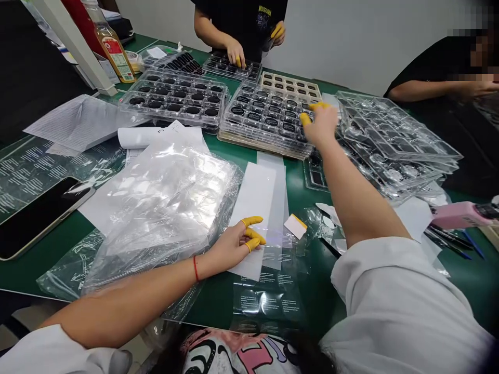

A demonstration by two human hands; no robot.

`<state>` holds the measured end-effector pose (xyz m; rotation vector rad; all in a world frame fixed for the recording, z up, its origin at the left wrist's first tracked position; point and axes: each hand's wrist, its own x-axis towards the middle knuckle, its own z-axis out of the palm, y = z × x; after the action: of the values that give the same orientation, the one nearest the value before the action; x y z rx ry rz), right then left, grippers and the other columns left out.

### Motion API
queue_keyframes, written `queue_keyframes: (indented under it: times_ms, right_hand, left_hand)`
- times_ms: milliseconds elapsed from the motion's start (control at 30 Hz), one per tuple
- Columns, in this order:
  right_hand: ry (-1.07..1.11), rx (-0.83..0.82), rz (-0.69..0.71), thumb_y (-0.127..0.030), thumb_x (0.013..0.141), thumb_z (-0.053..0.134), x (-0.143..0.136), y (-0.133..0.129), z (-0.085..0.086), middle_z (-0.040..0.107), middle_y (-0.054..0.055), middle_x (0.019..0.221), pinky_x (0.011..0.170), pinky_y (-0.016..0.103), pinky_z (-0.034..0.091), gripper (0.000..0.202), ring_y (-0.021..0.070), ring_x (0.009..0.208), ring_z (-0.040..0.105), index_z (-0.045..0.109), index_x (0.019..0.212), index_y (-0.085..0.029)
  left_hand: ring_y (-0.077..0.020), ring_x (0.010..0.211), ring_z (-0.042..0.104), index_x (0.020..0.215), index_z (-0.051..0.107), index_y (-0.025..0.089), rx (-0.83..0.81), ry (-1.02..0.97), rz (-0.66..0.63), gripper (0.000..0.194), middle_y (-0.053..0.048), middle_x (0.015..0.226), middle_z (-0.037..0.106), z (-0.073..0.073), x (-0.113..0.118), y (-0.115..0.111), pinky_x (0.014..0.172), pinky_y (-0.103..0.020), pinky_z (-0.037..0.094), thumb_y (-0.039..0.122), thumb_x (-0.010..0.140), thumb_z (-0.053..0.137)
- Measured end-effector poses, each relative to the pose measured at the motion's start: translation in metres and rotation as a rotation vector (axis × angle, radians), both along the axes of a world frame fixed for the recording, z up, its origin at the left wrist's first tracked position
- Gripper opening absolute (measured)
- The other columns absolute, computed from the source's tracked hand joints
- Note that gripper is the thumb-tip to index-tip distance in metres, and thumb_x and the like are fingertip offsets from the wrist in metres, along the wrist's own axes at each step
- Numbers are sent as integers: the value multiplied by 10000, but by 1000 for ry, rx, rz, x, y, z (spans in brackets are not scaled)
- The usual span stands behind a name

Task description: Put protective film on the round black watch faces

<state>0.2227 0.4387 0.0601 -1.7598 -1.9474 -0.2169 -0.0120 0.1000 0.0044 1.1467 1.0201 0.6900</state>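
My left hand (234, 244), with yellow finger cots, rests over a white paper strip (255, 192); its fingers are apart. Below that hand lies a clear sheet printed with small white text (268, 301). My right hand (323, 124), also in yellow finger cots and slightly blurred, reaches over the right edge of a stacked clear tray (265, 135). Thumb and forefinger there are spread, and I see nothing between them. Dark oval pieces with white print (271, 121) sit in that tray's pockets.
Another tray of dark ovals (175, 93) stands to the left, and stacked clear trays (397, 130) to the right. Plastic film (167, 192), a phone (42, 213), a bottle (115, 52) and a pink tool (454, 214) lie around. A co-worker's hand (236, 52) touches a far tray.
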Motion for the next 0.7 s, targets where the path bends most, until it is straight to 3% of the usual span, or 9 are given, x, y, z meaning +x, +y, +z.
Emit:
queue_keyframes:
  times_ms: [67, 167, 300, 400, 467, 533, 633, 700]
  right_hand:
    - [-66, -35, 202, -324, 945, 563, -23, -21, -14, 567, 184, 1419, 1153, 571, 300, 403, 337, 1390, 445, 607, 1303, -143]
    - [-79, -7, 388, -259, 966, 435, -47, -47, -33, 556, 110, 1462, 1230, 573, 219, 386, 291, 1419, 453, 602, 1305, -182]
    - [-30, 8, 420, -212, 958, 372, -53, -56, -46, 590, 122, 1426, 1267, 560, 152, 376, 260, 1427, 459, 640, 1218, -168]
    - [-10, 3, 434, -170, 966, 379, -55, -54, -44, 585, 88, 1436, 1270, 579, 93, 363, 245, 1433, 450, 635, 1221, -202]
    - [25, -49, 408, -181, 965, 461, -53, -53, -34, 602, 60, 1419, 1262, 565, 165, 305, 232, 1398, 489, 641, 1208, -219]
    - [81, -50, 290, -232, 954, 559, -37, -53, -12, 630, 49, 1384, 1236, 491, 285, 263, 202, 1352, 522, 641, 1203, -218]
    - [150, 168, -63, -271, 968, 568, 20, -60, 36, 616, 99, 1376, 1205, 402, 337, 289, 185, 1326, 505, 625, 1231, -165]
    - [167, 280, -257, -292, 981, 544, 73, -74, 66, 563, 156, 1392, 1165, 500, 367, 348, 244, 1315, 503, 586, 1285, -127]
  left_hand:
    - [-159, 974, 698, 1410, 417, 142, -1, -10, 8, 535, -72, 995, 717, 0, 0, 0, 1005, -410, 554, 222, 906, 579]
    - [-162, 966, 698, 1403, 430, 155, 17, -19, 20, 532, -69, 993, 721, -1, 0, 0, 983, -409, 564, 230, 901, 588]
    - [-165, 950, 705, 1393, 446, 172, 30, -7, 27, 517, -72, 1004, 732, -2, 0, 0, 970, -411, 565, 240, 901, 590]
    - [-169, 933, 710, 1398, 439, 171, 38, 16, 7, 530, -79, 1010, 738, -2, 0, 1, 972, -411, 558, 275, 903, 594]
    - [-173, 940, 711, 1407, 424, 162, 38, 35, 2, 552, -84, 1013, 738, -2, -1, 1, 985, -416, 548, 310, 905, 597]
    - [-178, 952, 714, 1417, 405, 156, 32, 43, 12, 578, -88, 1025, 734, -2, -1, 2, 1007, -429, 535, 342, 905, 597]
    - [-188, 991, 710, 1417, 397, 148, 34, 30, 8, 600, -87, 1018, 729, 0, -3, 3, 1037, -445, 519, 368, 899, 603]
    - [-194, 1018, 704, 1423, 390, 150, 38, 51, -5, 607, -90, 1026, 729, 1, -3, 3, 1054, -462, 506, 374, 900, 602]
